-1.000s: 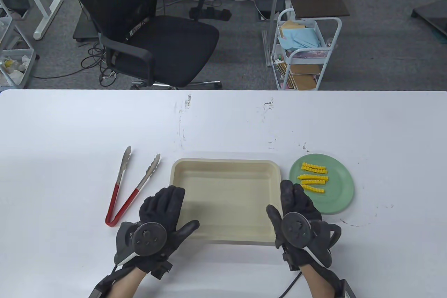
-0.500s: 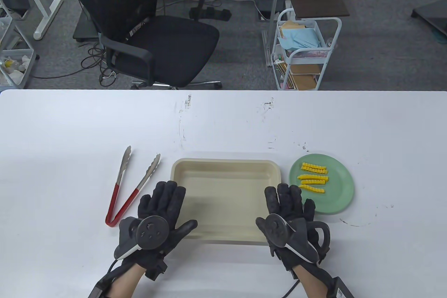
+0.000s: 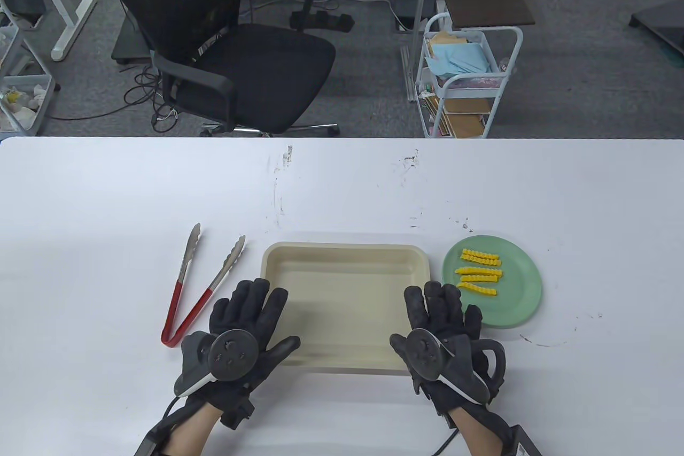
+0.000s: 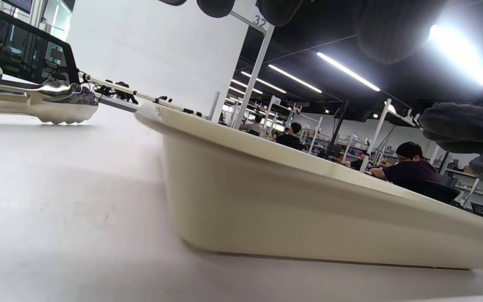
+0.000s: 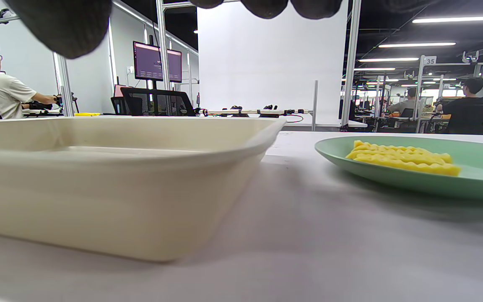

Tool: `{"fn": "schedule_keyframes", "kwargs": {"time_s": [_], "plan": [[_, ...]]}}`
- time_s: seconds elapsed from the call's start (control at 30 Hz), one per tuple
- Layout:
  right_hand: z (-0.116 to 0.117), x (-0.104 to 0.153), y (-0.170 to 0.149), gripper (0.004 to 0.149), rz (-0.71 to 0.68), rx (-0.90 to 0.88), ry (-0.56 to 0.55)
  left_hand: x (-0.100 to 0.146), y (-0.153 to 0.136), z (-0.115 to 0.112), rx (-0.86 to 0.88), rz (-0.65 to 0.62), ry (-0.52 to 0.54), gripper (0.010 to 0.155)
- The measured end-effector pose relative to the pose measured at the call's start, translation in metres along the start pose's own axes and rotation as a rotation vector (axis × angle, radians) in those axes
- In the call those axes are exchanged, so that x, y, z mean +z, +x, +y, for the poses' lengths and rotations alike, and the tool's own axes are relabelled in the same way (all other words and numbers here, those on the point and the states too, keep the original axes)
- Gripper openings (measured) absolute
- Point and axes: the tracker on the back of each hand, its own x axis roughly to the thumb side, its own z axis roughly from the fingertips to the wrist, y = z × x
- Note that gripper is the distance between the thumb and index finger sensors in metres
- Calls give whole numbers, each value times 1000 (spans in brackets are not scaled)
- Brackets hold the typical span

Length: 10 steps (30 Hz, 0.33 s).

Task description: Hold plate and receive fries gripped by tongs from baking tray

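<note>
- The tray point(image 3: 346, 306) is a cream rectangular dish; nothing shows on its floor in the table view.
- The plate point(image 3: 515, 306) is green and carries 4 yellow crinkle fries point(image 3: 479, 272) in a loose stack of rows.
- The tongs point(image 3: 199, 285), red-handled with metal jaws spread in a V, lie flat on the table point(image 3: 107, 210).
- The left hand point(image 3: 243, 330) lies palm down with its fingers spread and released, gripping nothing. Its fingertips overlap the tray's near-left corner and its thumb reaches along the near rim. The tongs lie just beside its outer edge, apart from it.
- The right hand point(image 3: 441, 330) is also flat and released, holding nothing. Its fingers overlap the tray's near-right corner, with the little finger at the plate's near-left rim. Whether that finger touches the plate cannot be told.
- The fries sit just beyond the right fingertips, a little to their outer side, and well apart from the left hand.
- Both hands hide the tray's near corners in the table view.
- In the left wrist view the tray point(image 4: 308, 209) fills the middle, the tongs point(image 4: 53, 100) show only their tips, and the fingers are cut off at the top edge.
- In the right wrist view the tray point(image 5: 111, 180), plate point(image 5: 392, 174) and fries point(image 5: 401, 157) appear low and side-on, so the fries cannot be counted there.
</note>
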Motion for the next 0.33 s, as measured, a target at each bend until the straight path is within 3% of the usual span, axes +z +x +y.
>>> {"fn": "schedule_keyframes", "kwargs": {"time_s": [0.33], "plan": [[-1, 1, 0, 83, 8, 0, 1, -1, 2, -2, 2, -7, -32, 81]]}}
